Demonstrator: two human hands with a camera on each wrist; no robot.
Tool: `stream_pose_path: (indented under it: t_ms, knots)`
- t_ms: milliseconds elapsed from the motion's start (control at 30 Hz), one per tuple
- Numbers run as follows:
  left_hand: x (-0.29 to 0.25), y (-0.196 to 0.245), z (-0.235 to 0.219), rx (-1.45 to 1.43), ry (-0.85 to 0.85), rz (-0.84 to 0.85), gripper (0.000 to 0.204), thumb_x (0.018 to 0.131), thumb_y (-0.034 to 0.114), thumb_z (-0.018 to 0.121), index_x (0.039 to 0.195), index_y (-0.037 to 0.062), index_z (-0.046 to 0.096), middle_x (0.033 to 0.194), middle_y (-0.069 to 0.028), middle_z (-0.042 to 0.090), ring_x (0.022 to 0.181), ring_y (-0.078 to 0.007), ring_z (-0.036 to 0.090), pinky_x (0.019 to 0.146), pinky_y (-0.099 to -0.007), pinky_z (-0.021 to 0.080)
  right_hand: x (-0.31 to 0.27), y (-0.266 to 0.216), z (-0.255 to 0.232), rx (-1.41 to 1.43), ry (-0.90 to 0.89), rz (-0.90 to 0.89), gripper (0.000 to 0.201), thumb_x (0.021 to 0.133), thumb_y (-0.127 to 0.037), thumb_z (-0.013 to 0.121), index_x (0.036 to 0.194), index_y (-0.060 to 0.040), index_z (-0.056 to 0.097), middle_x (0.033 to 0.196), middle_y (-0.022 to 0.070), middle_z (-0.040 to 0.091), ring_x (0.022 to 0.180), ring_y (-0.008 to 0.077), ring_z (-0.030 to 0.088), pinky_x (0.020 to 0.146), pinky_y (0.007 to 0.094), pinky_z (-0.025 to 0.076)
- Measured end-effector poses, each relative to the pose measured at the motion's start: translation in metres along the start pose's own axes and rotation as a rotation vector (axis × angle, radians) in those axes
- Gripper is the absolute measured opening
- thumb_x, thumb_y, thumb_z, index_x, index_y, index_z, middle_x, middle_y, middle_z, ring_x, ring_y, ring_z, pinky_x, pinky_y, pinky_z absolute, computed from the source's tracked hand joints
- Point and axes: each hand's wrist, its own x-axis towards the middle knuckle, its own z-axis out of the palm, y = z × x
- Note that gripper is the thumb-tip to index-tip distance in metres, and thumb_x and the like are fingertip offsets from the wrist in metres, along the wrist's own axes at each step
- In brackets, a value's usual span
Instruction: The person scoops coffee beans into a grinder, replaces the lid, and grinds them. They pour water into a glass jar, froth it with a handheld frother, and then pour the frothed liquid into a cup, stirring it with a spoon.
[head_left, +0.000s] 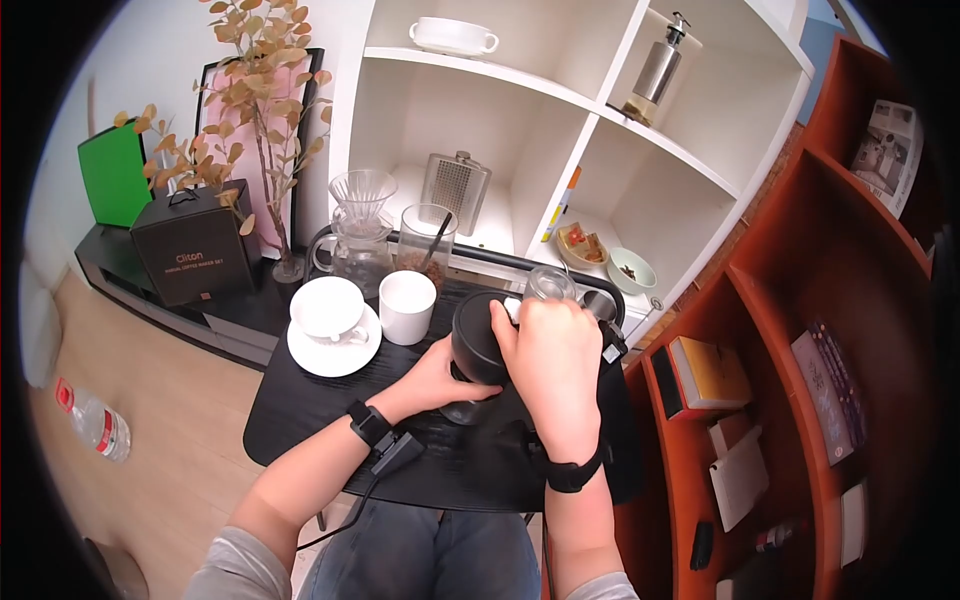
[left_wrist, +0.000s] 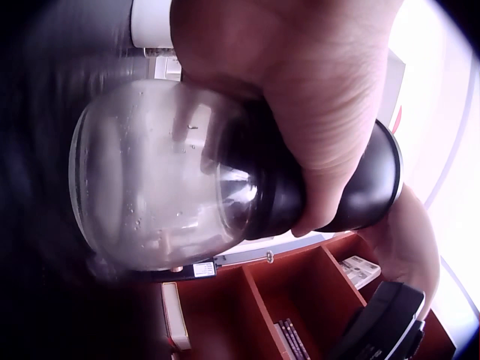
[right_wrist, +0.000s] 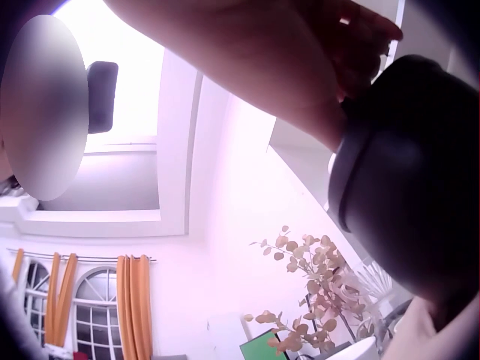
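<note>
A grinder-like container with a black upper body and a clear glass base stands at the black table's near side. My left hand wraps round its black middle, thumb and fingers on opposite sides, as the left wrist view also shows. My right hand is curled at the right of the black top, thumb along its edge. A small white piece shows between thumb and fingers; the palm hides the rest. In the right wrist view, the black body is dark beside the curled fingers.
On the black table are a white cup on a saucer, a white mug, a glass dripper and server, a tumbler with brown contents and a glass jar. White shelves rise behind.
</note>
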Motion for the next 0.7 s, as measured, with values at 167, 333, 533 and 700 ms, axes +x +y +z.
stream_pose_path:
  t_ms: [167,333,533,700]
  knots:
    - [0.000,0.001,0.001,0.025,-0.004,-0.028,0.065,0.068,0.012,0.080,0.123,0.0006,0.046,0.115,-0.0093,0.059,0.107,-0.0162,0.055,0.093,-0.0318,0.043,0.002,-0.012,-0.002,-0.081,-0.077,0.113,0.040,0.081,-0.031,0.063,0.054,-0.0020,0.060,0.051,0.0149,0.056,0.050,0.0305,0.061,0.050,0.0365,0.049]
    - [-0.002,0.001,0.001,0.005,-0.006,-0.050,0.062,0.069,0.010,0.079,0.121,0.0017,0.047,0.112,-0.0077,0.059,0.105,-0.0143,0.055,0.090,-0.0302,0.044,0.007,-0.007,-0.007,0.011,-0.112,0.103,0.038,0.080,-0.031,0.064,0.056,-0.0013,0.061,0.052,0.0156,0.057,0.051,0.0306,0.062,0.049,0.0364,0.049]
    - [-0.001,0.008,0.001,0.071,-0.007,-0.008,0.054,0.070,0.009,0.078,0.117,0.0017,0.052,0.110,-0.0067,0.060,0.102,-0.0124,0.056,0.087,-0.0290,0.046,0.011,0.010,-0.014,0.157,-0.277,0.075,0.042,0.079,-0.037,0.065,0.058,-0.0001,0.061,0.055,0.0185,0.057,0.054,0.0328,0.061,0.051,0.0369,0.048]
    - [0.000,0.017,0.003,0.081,-0.029,-0.023,0.052,0.070,0.008,0.077,0.116,0.0009,0.054,0.108,-0.0055,0.061,0.099,-0.0103,0.056,0.085,-0.0269,0.047,0.014,0.053,-0.029,0.412,-0.633,-0.011,0.034,0.078,-0.031,0.067,0.069,0.0000,0.059,0.062,0.0176,0.058,0.067,0.0360,0.060,0.060,0.0410,0.049]
